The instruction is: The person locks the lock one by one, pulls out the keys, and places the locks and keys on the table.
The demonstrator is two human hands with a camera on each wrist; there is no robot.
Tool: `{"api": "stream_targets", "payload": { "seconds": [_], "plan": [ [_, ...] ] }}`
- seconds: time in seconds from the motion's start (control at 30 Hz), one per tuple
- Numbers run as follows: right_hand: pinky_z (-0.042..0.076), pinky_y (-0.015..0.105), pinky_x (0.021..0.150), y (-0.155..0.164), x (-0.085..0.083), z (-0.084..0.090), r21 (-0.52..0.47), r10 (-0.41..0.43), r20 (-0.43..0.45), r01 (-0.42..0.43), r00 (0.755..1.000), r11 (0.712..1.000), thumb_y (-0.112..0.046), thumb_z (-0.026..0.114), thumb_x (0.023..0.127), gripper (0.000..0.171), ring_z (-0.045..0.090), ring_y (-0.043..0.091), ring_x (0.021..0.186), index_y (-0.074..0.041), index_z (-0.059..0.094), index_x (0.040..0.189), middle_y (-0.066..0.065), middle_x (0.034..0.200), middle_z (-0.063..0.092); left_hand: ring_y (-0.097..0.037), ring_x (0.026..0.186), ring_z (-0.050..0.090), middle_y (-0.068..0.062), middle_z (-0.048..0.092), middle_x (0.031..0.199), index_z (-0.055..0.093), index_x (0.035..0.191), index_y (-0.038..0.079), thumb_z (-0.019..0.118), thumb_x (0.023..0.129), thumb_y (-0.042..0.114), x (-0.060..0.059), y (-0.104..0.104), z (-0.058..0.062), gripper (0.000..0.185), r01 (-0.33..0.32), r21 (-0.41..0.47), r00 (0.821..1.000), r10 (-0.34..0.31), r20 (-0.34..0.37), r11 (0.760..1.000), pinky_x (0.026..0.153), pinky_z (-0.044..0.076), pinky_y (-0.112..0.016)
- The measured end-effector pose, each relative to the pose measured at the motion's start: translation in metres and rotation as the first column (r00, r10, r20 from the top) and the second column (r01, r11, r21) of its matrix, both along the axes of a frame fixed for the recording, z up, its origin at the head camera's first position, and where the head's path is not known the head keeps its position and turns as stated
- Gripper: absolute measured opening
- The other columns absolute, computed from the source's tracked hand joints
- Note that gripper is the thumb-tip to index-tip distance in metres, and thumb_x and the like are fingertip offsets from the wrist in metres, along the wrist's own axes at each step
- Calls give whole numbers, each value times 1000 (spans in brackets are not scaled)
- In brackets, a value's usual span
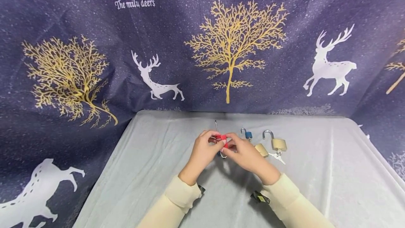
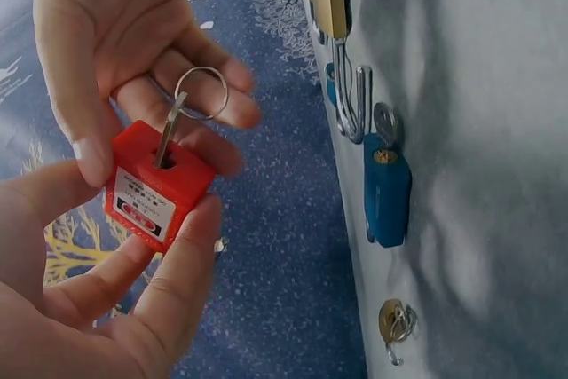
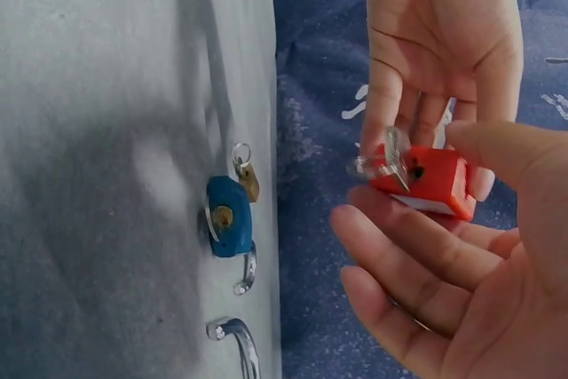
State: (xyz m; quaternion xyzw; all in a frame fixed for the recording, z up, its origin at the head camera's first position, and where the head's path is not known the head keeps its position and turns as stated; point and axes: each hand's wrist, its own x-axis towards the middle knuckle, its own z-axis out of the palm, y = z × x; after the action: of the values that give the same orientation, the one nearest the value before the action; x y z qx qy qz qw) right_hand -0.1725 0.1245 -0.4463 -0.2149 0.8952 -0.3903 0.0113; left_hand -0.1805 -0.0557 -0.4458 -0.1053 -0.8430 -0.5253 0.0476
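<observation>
A red padlock (image 1: 223, 137) with a white label is held up between both hands over the table. A key (image 2: 169, 130) stands in the keyhole of its end face, with a key ring (image 2: 203, 92) hanging from it. My left hand (image 1: 201, 152) pinches the padlock body between thumb and fingers. From the other side my right hand (image 1: 248, 153) grips it too, thumb at one corner and fingers spread near the key. The red padlock's shackle is hidden by the hands. Beyond the hands lies a blue padlock (image 2: 388, 190) with a key in it.
Right of the hands lie a small blue padlock (image 1: 248, 135) and a brass padlock (image 1: 279, 144), both with shackles swung out. Another brass padlock (image 1: 261, 150) is partly covered by the right hand, beside some keys (image 1: 277, 157). A patterned cloth (image 1: 202, 45) hangs behind the grey-covered table (image 1: 316, 185).
</observation>
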Motion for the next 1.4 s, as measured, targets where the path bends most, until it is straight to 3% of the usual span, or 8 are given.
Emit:
{"api": "stream_targets", "payload": {
  "seconds": [0.23, 0.47, 0.7, 0.8, 0.9, 1.0, 1.17, 1.4],
  "plan": [
    [59, 38, 83, -1, 0, 0, -23, -47, -47, 46, 998, 999, -23, 66, 94, 42, 71, 16, 89, -8, 56, 132, 1, 101, 73, -22, 103, 67, -6, 61, 110, 70, 114, 11, 74, 91, 23, 3, 3, 0, 26, 22, 57, 1000, -23, 21, 998, 81, 59, -22],
    [56, 27, 70, 2, -2, 1, -110, -97, -80, 88, 992, 990, -12, 64, 91, 37, 68, 12, 81, -7, 61, 127, 8, 103, 72, -18, 108, 68, -6, 62, 117, 68, 115, 11, 67, 95, 16, 1, 2, 3, 21, 43, 116, 999, -46, 26, 992, 83, 59, -22],
    [55, 26, 67, 3, -2, 8, -227, -109, 40, 115, 993, 967, -8, 62, 94, 36, 67, 17, 82, -8, 59, 129, 8, 104, 72, -19, 87, 67, -9, 66, 98, 62, 94, 7, 64, 93, 10, -5, -7, 5, 4, -50, 167, 999, 47, 23, 985, 69, 58, -24],
    [53, 26, 60, 3, -2, 10, -267, -109, 80, 127, 991, 955, -6, 60, 94, 36, 65, 20, 79, -8, 59, 130, 10, 104, 71, -22, 75, 65, -11, 66, 85, 57, 88, 6, 63, 95, 13, -7, -10, 7, 12, -98, 201, 995, 91, 42, 975, 62, 56, -24],
    [53, 27, 59, 4, -2, 12, -296, -117, 109, 144, 987, 944, -7, 59, 95, 36, 64, 23, 77, -7, 59, 130, 12, 104, 70, -21, 70, 64, -8, 65, 81, 55, 91, 8, 62, 99, 22, -7, -11, 10, 18, -134, 240, 990, 119, 78, 961, 60, 55, -25],
    [55, 28, 64, 5, -3, 12, -324, -112, 141, 153, 984, 934, -8, 58, 96, 35, 64, 22, 80, -6, 59, 131, 13, 105, 69, -20, 72, 63, -7, 63, 86, 56, 105, 8, 61, 101, 28, -8, -11, 9, 21, -141, 282, 988, 118, 100, 949, 62, 56, -29],
    [58, 31, 76, 9, -5, 12, -432, -27, 203, 114, 979, 895, -6, 51, 98, 35, 65, 17, 84, -2, 57, 132, 20, 108, 66, -31, 85, 67, -21, 67, 105, 58, 128, 5, 56, 104, 23, -9, -11, 10, 31, -92, 338, 994, 64, 93, 937, 67, 59, -30],
    [59, 31, 76, 10, -8, 11, -571, 65, 273, 107, 960, 814, -5, 47, 100, 39, 67, 17, 81, 3, 50, 137, 18, 109, 62, -27, 81, 67, -28, 68, 99, 61, 122, -6, 49, 107, 15, -9, -11, 10, 29, -22, 437, 999, 2, 47, 899, 65, 57, -21]
  ]
}}
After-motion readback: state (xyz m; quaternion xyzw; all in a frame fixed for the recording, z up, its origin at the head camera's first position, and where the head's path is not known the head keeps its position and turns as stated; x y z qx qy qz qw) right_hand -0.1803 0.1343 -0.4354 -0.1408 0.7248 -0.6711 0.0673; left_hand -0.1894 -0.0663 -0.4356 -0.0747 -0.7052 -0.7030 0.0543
